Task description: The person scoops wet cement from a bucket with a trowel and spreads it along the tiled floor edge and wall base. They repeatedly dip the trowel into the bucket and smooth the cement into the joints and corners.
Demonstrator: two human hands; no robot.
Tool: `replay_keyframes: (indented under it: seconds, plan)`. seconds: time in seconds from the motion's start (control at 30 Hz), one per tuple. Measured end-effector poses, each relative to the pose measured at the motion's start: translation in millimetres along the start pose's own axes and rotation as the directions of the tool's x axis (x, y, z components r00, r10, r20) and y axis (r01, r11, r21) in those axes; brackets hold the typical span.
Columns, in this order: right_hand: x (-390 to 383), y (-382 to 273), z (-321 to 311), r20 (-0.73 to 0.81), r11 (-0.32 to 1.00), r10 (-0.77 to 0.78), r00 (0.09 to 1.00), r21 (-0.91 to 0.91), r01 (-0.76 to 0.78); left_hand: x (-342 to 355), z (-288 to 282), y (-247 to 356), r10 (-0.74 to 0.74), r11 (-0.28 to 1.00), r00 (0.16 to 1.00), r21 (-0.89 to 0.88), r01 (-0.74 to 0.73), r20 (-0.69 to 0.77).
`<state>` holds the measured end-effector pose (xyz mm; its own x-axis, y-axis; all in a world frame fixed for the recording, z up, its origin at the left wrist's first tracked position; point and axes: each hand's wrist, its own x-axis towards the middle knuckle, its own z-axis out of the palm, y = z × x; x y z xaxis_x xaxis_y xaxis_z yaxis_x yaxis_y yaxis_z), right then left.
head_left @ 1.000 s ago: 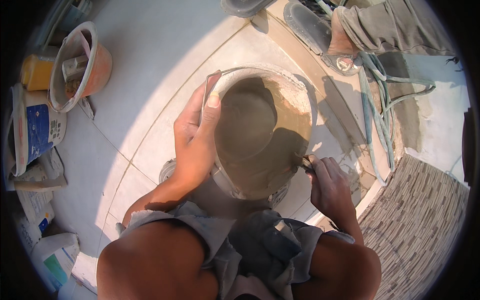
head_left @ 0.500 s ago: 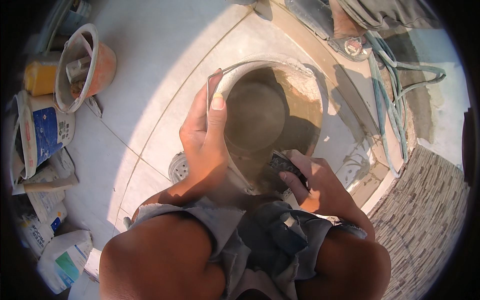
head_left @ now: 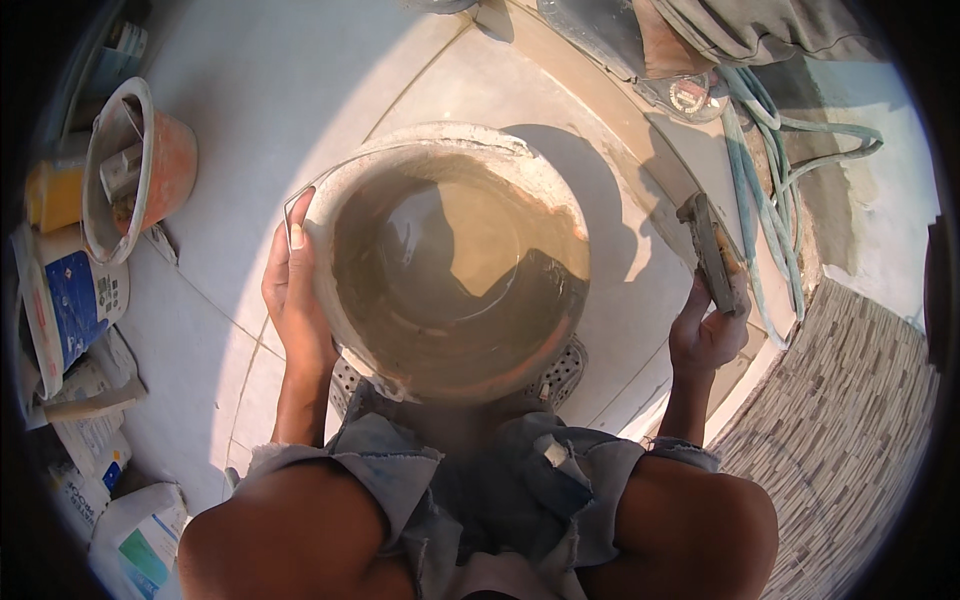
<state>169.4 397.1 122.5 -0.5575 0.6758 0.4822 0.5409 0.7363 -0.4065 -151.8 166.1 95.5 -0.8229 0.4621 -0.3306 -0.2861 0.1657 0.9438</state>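
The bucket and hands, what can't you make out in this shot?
- Bucket base: head view, hidden by murky liquid.
- Left hand fingertips: behind the bucket wall.
- Tool in the right hand: caked, kind unclear.
- Orange pail contents: too small, near the rim.

The round, mortar-crusted bucket point(head_left: 450, 265) covers most of the perforated floor drain point(head_left: 560, 372) beneath it, and the bucket's far outer wall is out of sight. The left hand point(head_left: 295, 300) shows only thumb and palm, fingers tucked behind the rim. The grey sandal point(head_left: 590, 35) and grey cloth point(head_left: 760, 30) run off the top edge.
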Motion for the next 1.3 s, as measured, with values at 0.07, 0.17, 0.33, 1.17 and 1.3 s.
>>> replay_keyframes:
  seconds: [0.07,0.17,0.33,1.17,1.3]
  plan:
    - [9.4,16.5,20.7,-0.006,0.973,-0.14,0.99,-0.187,0.137,0.3,-1.4,0.2,-0.008,1.0,1.0,0.005,0.008,-0.013]
    - [-6.6,94.2,70.2,0.143,0.937,-0.103,0.984,-0.318,0.144,0.3,3.3,-1.3,-0.004,1.0,1.0,0.011,0.004,0.012]
    - [-21.3,91.8,75.4,0.084,0.944,-0.033,0.996,-0.325,0.059,1.1,-1.0,-4.1,0.016,0.998,1.0,0.059,-0.015,-0.024]
    - [-54.5,121.0,38.7,0.373,0.747,0.306,0.876,-0.665,0.022,6.2,-0.1,-13.1,0.013,0.999,1.0,-0.038,-0.013,-0.01]
    - [-74.6,129.8,-3.8,0.267,0.692,0.486,0.832,-0.699,-0.18,5.3,-2.2,-11.5,0.027,1.0,0.999,-0.005,-0.027,-0.024]
